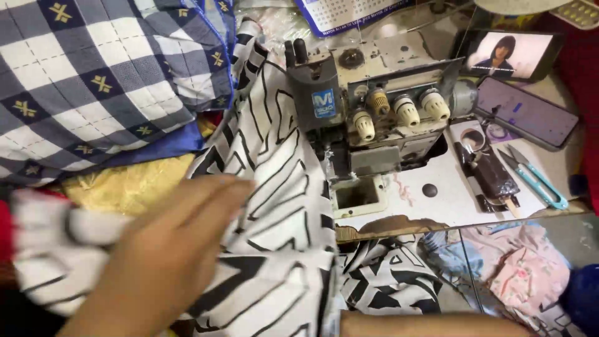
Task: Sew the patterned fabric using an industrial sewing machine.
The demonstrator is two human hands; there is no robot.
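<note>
Left hand (168,256), blurred, fingers together, flat on white cotton fabric with black line print (274,206), draped over bench (437,209) edge beside grey overlock sewing machine (368,118). Right hand (430,324): only bottom-edge sliver visible, pose unclear. Judged step: positioning cloth; feeding calls for aligning edge at presser foot.

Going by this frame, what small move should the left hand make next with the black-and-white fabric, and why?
Probably slide the black-and-white fabric rightward toward the overlock machine. The left hand lies flat on the bunched cloth, blurred, and the cloth's edge already sits by the machine's plate opening. The right forearm shows only at the bottom edge.
</note>
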